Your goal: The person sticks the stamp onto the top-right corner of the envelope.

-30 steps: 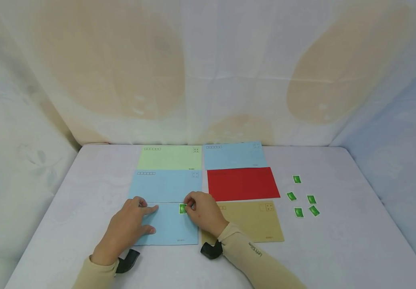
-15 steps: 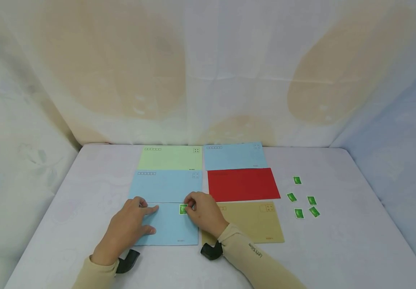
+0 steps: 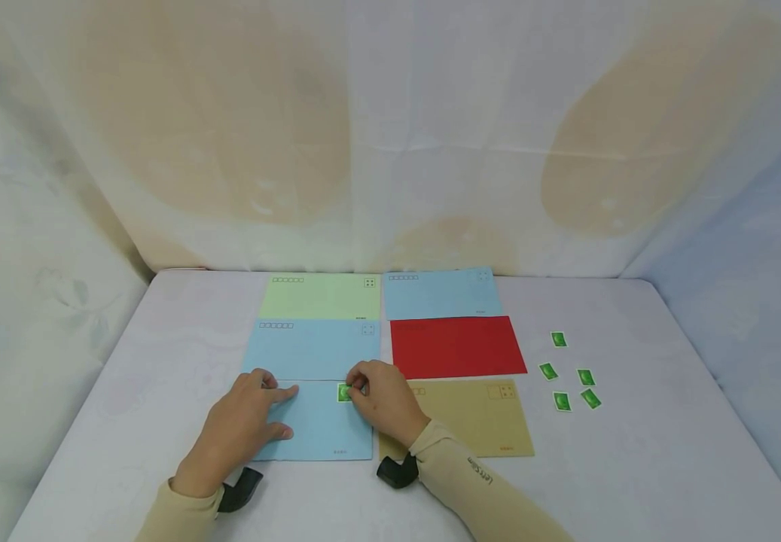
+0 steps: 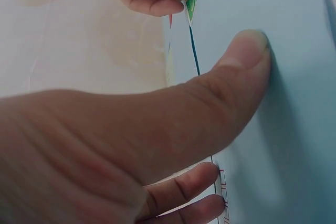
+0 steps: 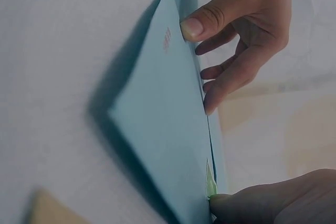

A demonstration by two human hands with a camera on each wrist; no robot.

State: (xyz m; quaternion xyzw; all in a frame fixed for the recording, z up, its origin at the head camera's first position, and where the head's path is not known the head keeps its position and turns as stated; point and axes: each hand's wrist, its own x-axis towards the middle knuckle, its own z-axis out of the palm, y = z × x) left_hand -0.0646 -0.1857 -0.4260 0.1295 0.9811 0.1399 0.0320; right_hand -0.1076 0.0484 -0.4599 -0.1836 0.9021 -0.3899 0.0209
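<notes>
The near-left light-blue envelope (image 3: 318, 436) lies flat on the table. My left hand (image 3: 237, 421) rests on its left part, thumb and index finger extended and pressing on the paper. At its upper right corner, my right hand (image 3: 388, 400) pinches the right edge of a green stamp (image 3: 343, 392) with thumb and index finger. In the left wrist view that stamp (image 4: 192, 1) stands against the envelope's surface by the right fingertips. The right wrist view shows the stamp (image 5: 210, 179) partly covered by the right thumb. Whether it is stuck down, I cannot tell.
Beyond lie another blue envelope (image 3: 312, 350) and a green envelope (image 3: 322, 297). To the right are a blue envelope (image 3: 440, 297), a red envelope (image 3: 458, 348) and a tan envelope (image 3: 461, 421), the last partly under my right wrist. Several loose stamps (image 3: 562, 401) lie further right.
</notes>
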